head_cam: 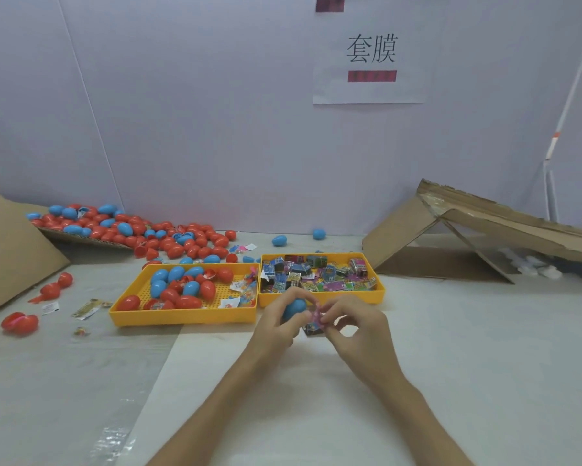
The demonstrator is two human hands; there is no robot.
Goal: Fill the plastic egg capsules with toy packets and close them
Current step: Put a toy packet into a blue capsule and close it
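My left hand point(276, 326) grips a blue egg capsule point(294, 309) just in front of the two yellow trays. Touching the capsule's open side, my right hand point(356, 326) pinches a small pink toy packet point(314, 317). A dark packet point(313, 330) shows below, between the hands. The left yellow tray point(182, 317) holds red and blue egg capsules and a few clear packets. The right yellow tray point(319, 299) is filled with colourful toy packets point(316, 274).
A heap of red and blue eggs point(131, 230) lies at the back left, partly on cardboard. Loose red eggs point(20, 323) and stray packets point(87, 308) lie left of the trays. Two blue eggs point(319, 234) sit by the wall. A torn cardboard box point(467, 237) stands at right.
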